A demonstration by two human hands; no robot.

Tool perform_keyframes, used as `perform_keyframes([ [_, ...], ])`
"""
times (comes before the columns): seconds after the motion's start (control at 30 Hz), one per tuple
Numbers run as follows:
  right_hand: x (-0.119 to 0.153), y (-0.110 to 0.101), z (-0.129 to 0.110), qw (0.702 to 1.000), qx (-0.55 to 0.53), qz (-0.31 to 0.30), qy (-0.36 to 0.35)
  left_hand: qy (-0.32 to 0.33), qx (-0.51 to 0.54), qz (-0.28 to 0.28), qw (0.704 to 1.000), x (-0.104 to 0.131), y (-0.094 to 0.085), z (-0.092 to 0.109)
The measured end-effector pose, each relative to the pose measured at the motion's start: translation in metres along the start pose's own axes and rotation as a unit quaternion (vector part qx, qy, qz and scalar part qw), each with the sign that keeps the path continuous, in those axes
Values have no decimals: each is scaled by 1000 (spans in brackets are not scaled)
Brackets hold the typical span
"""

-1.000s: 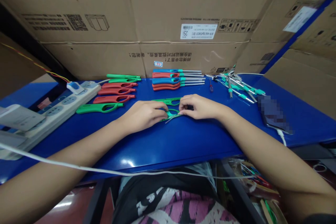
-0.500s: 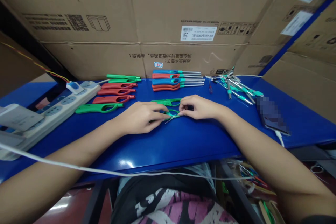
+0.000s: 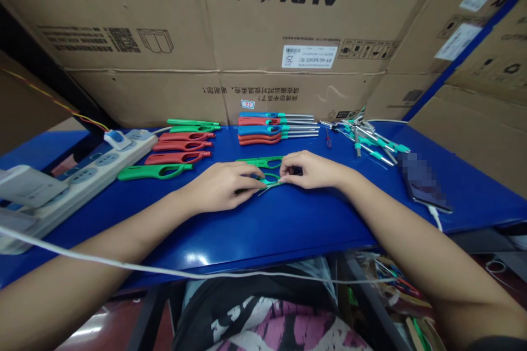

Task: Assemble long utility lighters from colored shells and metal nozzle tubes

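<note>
A green lighter shell (image 3: 275, 183) with a teal piece and a thin wire-like strip lies between my hands at the middle of the table. My left hand (image 3: 224, 186) has its fingertips closed on the shell's left end. At the other end, my right hand (image 3: 308, 170) pinches it between thumb and fingers. Just behind it lies another green lighter shell (image 3: 259, 162), close to my right fingers. The fingers hide part of both pieces, so fine details cannot be made out.
Red lighter shells (image 3: 179, 146) and green ones lie at left, beside a power strip (image 3: 102, 167). Long-nosed lighters (image 3: 259, 130) are stacked at the back. A pile of metal lighter tubes (image 3: 373, 140), a small screwdriver (image 3: 328, 141) and a phone (image 3: 424, 184) are at right. A white cable (image 3: 173, 270) crosses in front.
Both hands stay on the green lighter shell with almost no movement. The whole view has shifted slightly, and nothing has been picked up or let go.
</note>
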State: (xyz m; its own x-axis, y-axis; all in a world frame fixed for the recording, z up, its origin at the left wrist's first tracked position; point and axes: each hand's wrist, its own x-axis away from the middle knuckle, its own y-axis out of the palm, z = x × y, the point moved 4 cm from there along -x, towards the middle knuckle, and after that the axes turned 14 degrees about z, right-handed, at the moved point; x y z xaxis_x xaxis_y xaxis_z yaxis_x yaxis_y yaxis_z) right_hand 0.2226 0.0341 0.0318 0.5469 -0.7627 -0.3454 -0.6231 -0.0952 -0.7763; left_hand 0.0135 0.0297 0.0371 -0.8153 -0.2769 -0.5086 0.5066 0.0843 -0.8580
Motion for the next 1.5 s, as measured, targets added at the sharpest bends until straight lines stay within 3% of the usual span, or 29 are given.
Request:
perform_keyframes([
  [0.13, -2, -7, 2, 999, -19, 28, -10, -48, 51, 24, 997, 0, -3, -6],
  [0.23, -4, -31, 20, 984, 48, 169, 28, -58, 34, 26, 997, -1, -7, -6],
  [0.3, 0, -53, 41, 946, 148, 263, 119, -50, 5, 8, 999, -1, -9, -4],
  [0.4, 18, -86, 73, 860, 268, 321, 292, -33, -29, -27, 999, 0, -10, -1],
  [0.5, 41, -112, 93, 775, 331, 344, 413, -37, -39, -34, 998, 2, -7, -3],
  [0.63, 63, -129, 108, 706, 369, 334, 504, -56, -23, -11, 998, 2, 1, -6],
  [0.7, 67, -129, 114, 702, 367, 317, 521, -62, -13, 8, 998, 1, 5, -6],
  [0.87, 59, -118, 122, 743, 359, 282, 489, -53, 0, 28, 998, 0, 7, -2],
  [1.03, 70, -129, 127, 706, 353, 322, 523, -41, 2, 29, 999, 1, 4, 0],
  [1.17, 85, -144, 132, 683, 336, 307, 571, -41, 3, 22, 999, 1, 5, -1],
  [1.3, 87, -144, 135, 696, 323, 281, 577, -37, -14, 8, 999, 1, 5, -2],
  [1.5, 82, -136, 139, 713, 345, 289, 538, -14, -46, -5, 999, -1, 0, 3],
])
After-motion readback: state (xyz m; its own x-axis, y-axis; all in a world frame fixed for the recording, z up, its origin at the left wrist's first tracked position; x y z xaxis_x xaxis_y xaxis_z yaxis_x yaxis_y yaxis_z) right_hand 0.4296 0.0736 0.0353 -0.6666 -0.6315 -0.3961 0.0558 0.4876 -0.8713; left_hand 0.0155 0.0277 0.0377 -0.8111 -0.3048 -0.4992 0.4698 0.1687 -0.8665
